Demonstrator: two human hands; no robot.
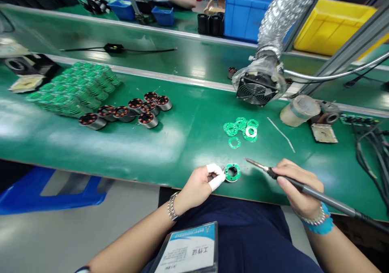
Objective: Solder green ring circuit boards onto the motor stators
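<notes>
Pinching the green ring board, the left hand hides its edge.

Light: bright, overhead. Glare: white patches on bench, left of and beyond left hand. Shadows: soft, faint. Edges: bowed, stretched. Focus: centre sharp, far background softer.

Left hand pinching, fingers white-capped; right hand curled, pen grip.
</notes>
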